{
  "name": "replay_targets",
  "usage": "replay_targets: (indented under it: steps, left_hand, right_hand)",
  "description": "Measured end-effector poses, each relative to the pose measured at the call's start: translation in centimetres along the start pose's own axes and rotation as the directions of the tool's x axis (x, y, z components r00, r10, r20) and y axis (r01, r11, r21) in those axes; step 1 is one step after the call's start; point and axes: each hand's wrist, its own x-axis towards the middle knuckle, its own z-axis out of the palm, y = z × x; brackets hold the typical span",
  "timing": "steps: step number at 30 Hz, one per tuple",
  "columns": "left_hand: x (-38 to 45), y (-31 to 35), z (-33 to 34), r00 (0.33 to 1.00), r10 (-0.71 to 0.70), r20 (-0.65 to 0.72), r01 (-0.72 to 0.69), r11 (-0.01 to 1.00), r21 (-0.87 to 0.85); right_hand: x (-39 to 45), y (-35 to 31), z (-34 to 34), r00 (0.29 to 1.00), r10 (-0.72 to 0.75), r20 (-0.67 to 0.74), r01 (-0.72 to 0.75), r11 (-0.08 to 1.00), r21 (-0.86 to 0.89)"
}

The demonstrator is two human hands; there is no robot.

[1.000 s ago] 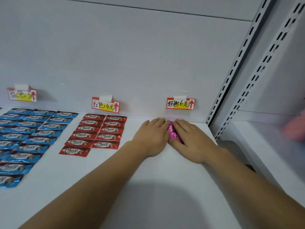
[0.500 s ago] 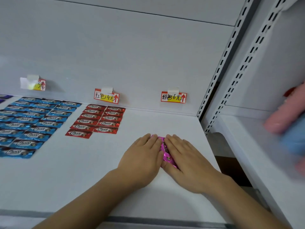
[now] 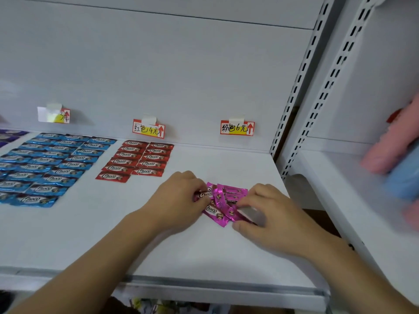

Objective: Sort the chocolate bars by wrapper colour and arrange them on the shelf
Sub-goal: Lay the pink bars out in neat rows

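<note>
The pink chocolate bars lie in a loose, overlapping heap on the white shelf, toward its right end and nearer the front edge than the back wall, well in front of the pink price label. Several wrappers cross one another at angles; two show the "Choco" lettering face up.

My left hand sits at the heap's left side, fingers curled, pinching the end of one bar whose printed face shows just past my fingertips. My right hand is at the heap's right side, fingers bent down onto the wrappers and thumb tucked against the lower edge of the pile, so it grips the bars there. The two hands are apart, with the heap between them.

To the left, clear of the heap, the red chocolate bars lie flat in two neat columns below the red price label. Farther left, the blue chocolate bars fill several rows, under a third label that is too washed out to read. A few purple wrappers show at the far left edge.

A slotted upright closes the shelf on the right. Beyond it, on the neighbouring shelf, are blurred pink and blue shapes I cannot make out.
</note>
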Motion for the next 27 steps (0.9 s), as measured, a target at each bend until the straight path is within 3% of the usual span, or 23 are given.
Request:
replay_targets:
  steps: [3,8,13,19,23,27]
  left_hand:
    - [0.4,-0.1,-0.4,0.998,-0.02,0.052,0.021,1.0,-0.019]
    - [-0.4,-0.4,-0.8,0.999,-0.019,-0.044,0.007,0.968,-0.251]
    - [-1.4,-0.7,-0.1,0.988,0.148,0.035,-0.139,0.974,-0.178]
    - [-1.4,-0.1,-0.6,0.999,-0.021,0.036,0.031,0.952,-0.305]
    - [-0.8,-0.5,-1.5,0.989,-0.138,0.044,0.143,0.886,-0.44]
    - [2.9,-1.7,-2.0,0.979,-0.194,-0.062,0.144,0.876,-0.46]
  right_hand:
    - [0.4,-0.6,0.1,0.999,-0.036,0.019,0.037,0.999,-0.034]
    - [1.8,0.2,-1.0,1.0,-0.003,0.01,0.003,1.0,-0.018]
    - [5.1,1.7,-1.2,0.978,0.156,-0.138,-0.124,0.968,0.22]
    - [9.2,3.5,1.5,0.952,0.282,-0.12,-0.244,0.935,0.256]
    - [9.4,3.9,2.8,0.937,0.261,-0.233,-0.201,0.947,0.251]
    - [9.0,4.2,2.9,0.923,0.245,-0.295,-0.191,0.961,0.199]
